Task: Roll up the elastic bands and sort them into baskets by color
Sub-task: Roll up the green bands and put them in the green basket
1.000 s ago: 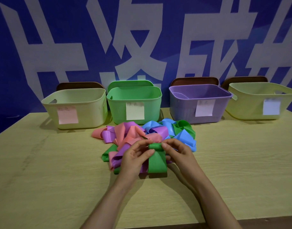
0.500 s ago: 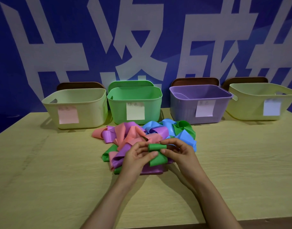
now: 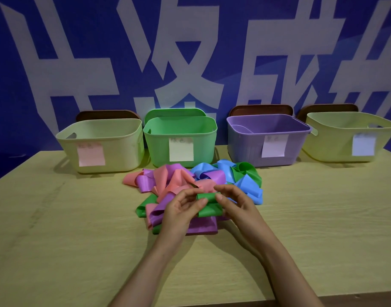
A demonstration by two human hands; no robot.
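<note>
A green elastic band (image 3: 209,203) is partly rolled between my hands above a heap of pink, purple, blue and green bands (image 3: 190,185) in the middle of the table. My left hand (image 3: 181,212) pinches the roll's left end; my right hand (image 3: 234,202) pinches its right end. The band's loose tail hangs below the roll. Four baskets stand in a row behind the heap: a pale yellow one with a pink label (image 3: 101,145), a green one (image 3: 181,140), a purple one (image 3: 267,138) and a pale yellow one with a bluish label (image 3: 349,136).
The light wooden table (image 3: 57,229) runs to a front edge near the bottom of the view. A blue wall with large white characters (image 3: 190,63) rises right behind the baskets. Brown and green lids lean behind the baskets.
The green band's roll has grown and its hanging tail has shortened. Both hands have risen slightly with it over the heap.
</note>
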